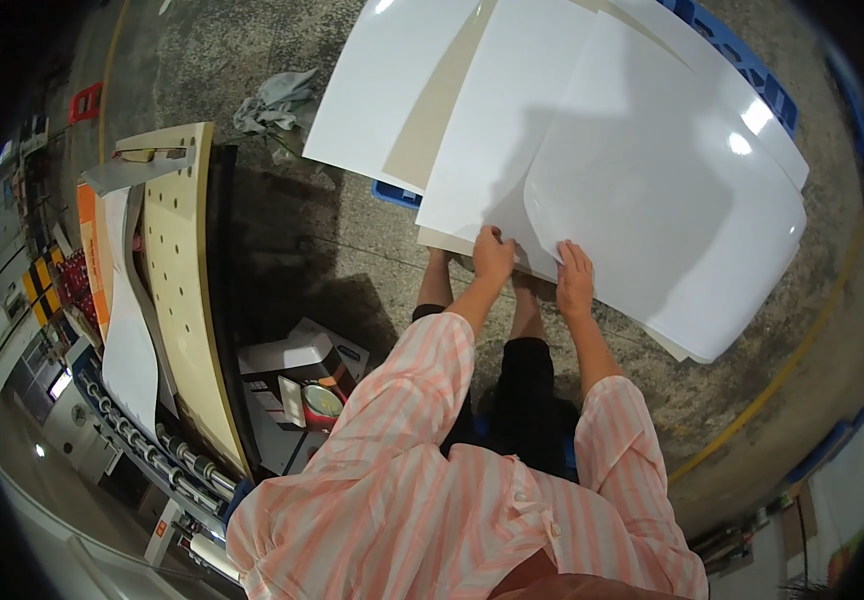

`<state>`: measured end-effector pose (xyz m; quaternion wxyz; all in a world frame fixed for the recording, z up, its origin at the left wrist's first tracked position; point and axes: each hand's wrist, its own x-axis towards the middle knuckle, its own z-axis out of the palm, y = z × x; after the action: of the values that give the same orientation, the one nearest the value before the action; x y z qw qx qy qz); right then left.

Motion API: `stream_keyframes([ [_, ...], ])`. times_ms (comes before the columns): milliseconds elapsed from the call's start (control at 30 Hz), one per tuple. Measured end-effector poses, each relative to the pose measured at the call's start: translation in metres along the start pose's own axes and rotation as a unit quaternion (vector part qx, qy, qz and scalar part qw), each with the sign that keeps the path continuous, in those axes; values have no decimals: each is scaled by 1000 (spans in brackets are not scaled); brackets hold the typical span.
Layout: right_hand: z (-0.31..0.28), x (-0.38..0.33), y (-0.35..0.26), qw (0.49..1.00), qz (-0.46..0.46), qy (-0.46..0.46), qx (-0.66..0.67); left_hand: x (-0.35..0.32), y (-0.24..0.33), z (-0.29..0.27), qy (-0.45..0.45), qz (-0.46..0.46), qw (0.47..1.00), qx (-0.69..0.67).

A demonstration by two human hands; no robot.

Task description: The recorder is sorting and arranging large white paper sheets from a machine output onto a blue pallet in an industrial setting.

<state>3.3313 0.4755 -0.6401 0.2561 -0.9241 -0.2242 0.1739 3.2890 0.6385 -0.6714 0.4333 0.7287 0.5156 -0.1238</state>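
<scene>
A stack of large glossy white sheets (pixel 652 170) lies spread in front of me, over blue crates (pixel 742 60). The top sheet has a rounded corner near my hands. My left hand (pixel 493 253) grips the near edge of a white sheet, fingers curled over it. My right hand (pixel 574 280) lies on the near edge of the top rounded sheet, pinching it. A beige sheet (pixel 442 100) shows between the white ones. Both arms wear pink and white striped sleeves.
To my left stands a beige perforated board (pixel 187 280) on a roller rack (pixel 152 440). A cardboard box with a round picture (pixel 302 390) lies on the concrete floor. A grey rag (pixel 277 100) lies farther off. A yellow floor line (pixel 782 370) runs at right.
</scene>
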Motion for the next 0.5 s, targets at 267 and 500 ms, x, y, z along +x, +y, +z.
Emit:
stream_keyframes([
  [267,-10,-2,36,948,212,-55,230,2,3,-4,-113,-20,990,-84],
  [500,-20,-11,-27,999,-27,-28,6,-14,18,-35,-149,-81,927,-334],
])
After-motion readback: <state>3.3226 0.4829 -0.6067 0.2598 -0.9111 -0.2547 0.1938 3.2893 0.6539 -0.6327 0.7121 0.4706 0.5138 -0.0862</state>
